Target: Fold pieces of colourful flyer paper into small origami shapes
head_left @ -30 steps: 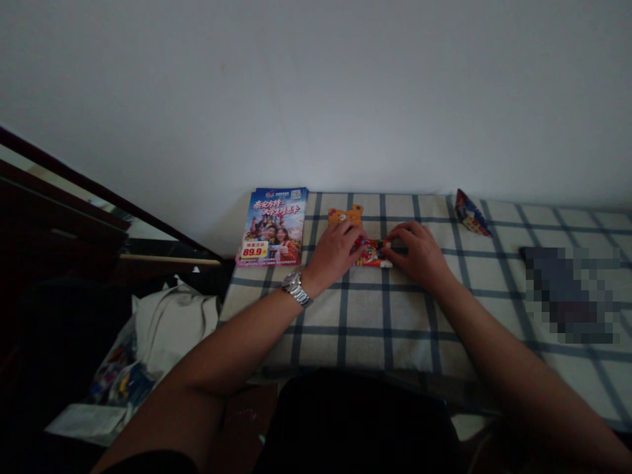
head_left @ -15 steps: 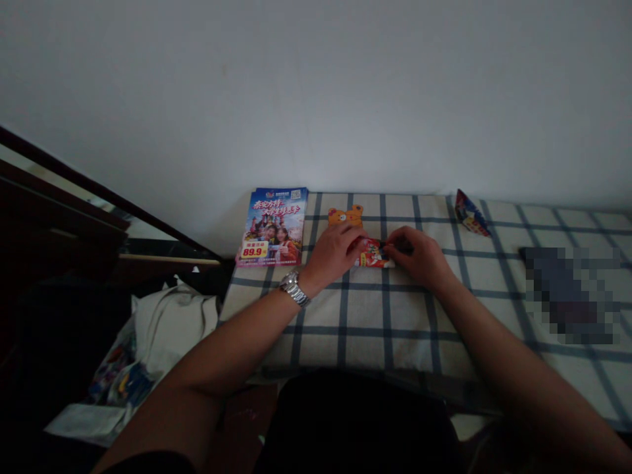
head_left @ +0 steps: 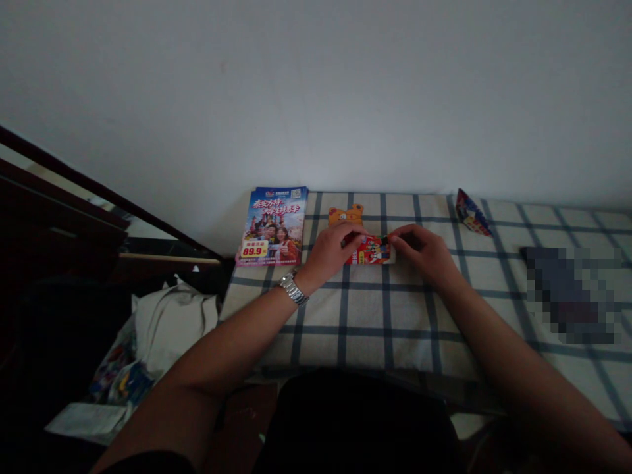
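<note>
1. At left, we see a stack of blue-and-pink printed flyers (head_left: 271,227) on a cream cloth with grey-blue checks (head_left: 365,309).
2. The left hand (head_left: 332,253) covers the left end of a red rectangular printed piece (head_left: 372,251); we cannot tell whether its fingers pinch or merely press.
3. Just beyond these fingers, we note a flat orange bear-face shape (head_left: 345,214).
4. We find the red piece between both hands, its long axis running left to right, roughly parallel to the wall; bare cloth stretches from its near side to the front edge.
5. The right hand (head_left: 422,253) narrowly pinches its far right corner, thumb against forefinger.
6. Farther right, we see open cloth, then a blue folded triangular piece (head_left: 473,214).
</note>
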`<state>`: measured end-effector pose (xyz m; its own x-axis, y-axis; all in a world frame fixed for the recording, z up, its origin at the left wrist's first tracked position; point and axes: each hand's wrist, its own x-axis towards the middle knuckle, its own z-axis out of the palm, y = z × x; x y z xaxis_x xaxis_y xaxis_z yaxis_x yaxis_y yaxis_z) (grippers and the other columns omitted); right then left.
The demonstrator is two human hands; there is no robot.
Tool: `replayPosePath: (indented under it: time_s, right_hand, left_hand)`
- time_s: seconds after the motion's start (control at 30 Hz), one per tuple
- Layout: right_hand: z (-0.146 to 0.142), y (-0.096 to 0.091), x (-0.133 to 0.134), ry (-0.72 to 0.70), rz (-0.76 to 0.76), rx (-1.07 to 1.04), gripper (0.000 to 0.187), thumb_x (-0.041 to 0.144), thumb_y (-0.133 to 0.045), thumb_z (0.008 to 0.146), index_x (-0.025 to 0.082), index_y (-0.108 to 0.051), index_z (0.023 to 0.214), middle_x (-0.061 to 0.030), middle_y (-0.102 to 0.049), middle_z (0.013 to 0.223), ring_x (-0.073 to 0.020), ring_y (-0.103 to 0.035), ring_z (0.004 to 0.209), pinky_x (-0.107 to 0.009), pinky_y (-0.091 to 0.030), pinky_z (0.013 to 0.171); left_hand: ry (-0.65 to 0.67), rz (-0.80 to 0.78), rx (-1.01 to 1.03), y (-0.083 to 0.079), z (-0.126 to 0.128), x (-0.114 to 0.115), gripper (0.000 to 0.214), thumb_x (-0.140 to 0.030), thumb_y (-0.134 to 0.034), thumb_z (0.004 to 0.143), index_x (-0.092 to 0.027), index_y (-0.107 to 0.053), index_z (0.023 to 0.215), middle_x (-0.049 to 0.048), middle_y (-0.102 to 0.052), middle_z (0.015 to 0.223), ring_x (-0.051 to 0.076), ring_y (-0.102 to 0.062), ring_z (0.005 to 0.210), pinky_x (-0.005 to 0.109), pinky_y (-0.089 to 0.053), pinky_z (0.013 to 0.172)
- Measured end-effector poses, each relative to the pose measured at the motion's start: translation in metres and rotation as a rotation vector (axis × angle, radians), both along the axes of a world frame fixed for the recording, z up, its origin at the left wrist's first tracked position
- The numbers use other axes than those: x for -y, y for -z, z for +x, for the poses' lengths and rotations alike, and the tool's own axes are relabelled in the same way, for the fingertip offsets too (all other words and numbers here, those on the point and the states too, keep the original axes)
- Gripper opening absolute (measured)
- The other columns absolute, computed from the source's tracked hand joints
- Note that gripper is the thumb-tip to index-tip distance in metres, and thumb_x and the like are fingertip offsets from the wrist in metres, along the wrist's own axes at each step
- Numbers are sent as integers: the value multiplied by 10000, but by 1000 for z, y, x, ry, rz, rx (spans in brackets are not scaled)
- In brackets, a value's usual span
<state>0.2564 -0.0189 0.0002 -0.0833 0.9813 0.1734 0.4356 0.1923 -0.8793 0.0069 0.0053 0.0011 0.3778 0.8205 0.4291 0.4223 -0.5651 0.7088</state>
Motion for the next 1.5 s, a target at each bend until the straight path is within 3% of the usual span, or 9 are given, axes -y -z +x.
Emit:
replayPosePath:
  time_s: [0.27, 0.47, 0.7, 0.97, 1.3, 1.5]
  right_hand:
    - [1, 0, 0, 26, 27, 21, 352, 602, -721, 941, 251, -731, 948, -39, -777, 823, -239, -719, 744, -372, -574, 663]
    - [0, 1, -1, 34, 53, 8, 351, 606, -723, 933, 256, -715, 956, -48, -790, 867, -252, -736, 781, -395, -597, 700]
    - [-1, 0, 1, 27, 46, -2, 336, 587, -713, 947, 251, -710, 954, -51, -786, 858, -246, -736, 770, -393, -596, 703]
    - [-2, -3, 4, -60, 30, -24, 329, 585, -711, 960, 258, -710, 992, -50, -788, 894, -252, -752, 810, -406, -615, 738]
    - [-4, -2, 5, -86, 8, -103, 337, 580, -759, 937, 249, -730, 991, -53, -798, 924, -233, -758, 821, -379, -625, 765]
    - [-4, -2, 4, -41, -60, -178, 379, 608, -803, 894, 252, -742, 1011, -59, -820, 961, -248, -775, 864, -382, -634, 788]
  left_hand:
    - [1, -10, 27, 3, 0, 0, 94, -180, -656, 1047, -222, -728, 1090, 29, -784, 1102, 184, -740, 1045, 367, -590, 983]
    - [55, -11, 31, 2, 0, 0, 151, -125, -661, 1019, -229, -730, 1104, 30, -779, 1133, 191, -735, 1080, 385, -585, 1012]
    - [94, -5, 14, 3, 1, 1, 121, -131, -696, 989, -220, -719, 1069, 18, -764, 1040, 173, -724, 975, 339, -584, 910]
    - [128, -72, 44, 1, 2, 5, 114, -309, -679, 1045, -222, -735, 1092, 29, -783, 1066, 180, -736, 973, 332, -580, 885]
    - [220, -259, 98, 3, 3, 4, 78, -252, -709, 999, -194, -742, 1037, 31, -779, 1003, 173, -717, 909, 305, -555, 829]
    - [151, -298, 230, 6, 5, 2, 138, -319, -697, 1008, -183, -712, 1012, 25, -741, 950, 159, -695, 847, 279, -545, 770]
